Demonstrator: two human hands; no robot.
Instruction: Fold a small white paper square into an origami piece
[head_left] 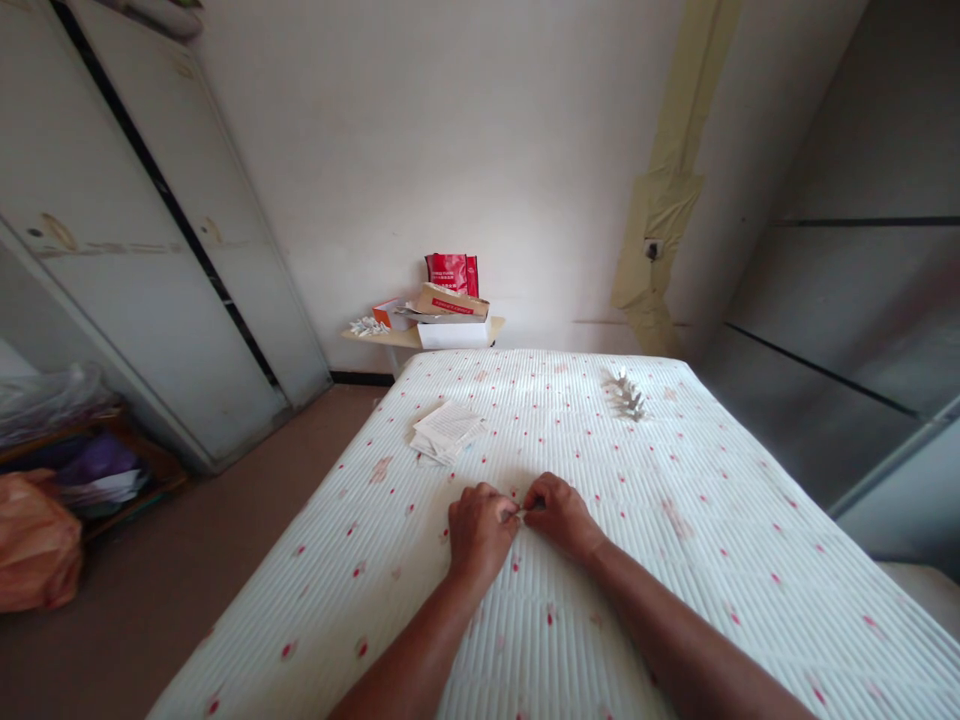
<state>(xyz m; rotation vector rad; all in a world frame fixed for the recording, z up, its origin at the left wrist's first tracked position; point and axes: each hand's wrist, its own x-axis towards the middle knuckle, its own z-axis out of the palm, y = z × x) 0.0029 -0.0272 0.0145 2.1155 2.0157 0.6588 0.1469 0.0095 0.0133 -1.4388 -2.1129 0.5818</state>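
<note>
My left hand (480,525) and my right hand (561,515) meet low over the middle of the bed, thumbs and fingers pinched together. Between their fingertips a small pale piece of paper (520,513) shows; most of it is hidden by the fingers. Beyond my left hand lies a loose stack of printed paper sheets (448,428). Farther off to the right rests a small heap of folded paper pieces (628,396).
The bed has a white ribbed cover (675,600) with red dots. Past its far edge, a small table (405,338) bears boxes, a red bag (450,273) and more small white pieces (369,326). Cabinets (150,250) stand left, beside an orange bag (34,540).
</note>
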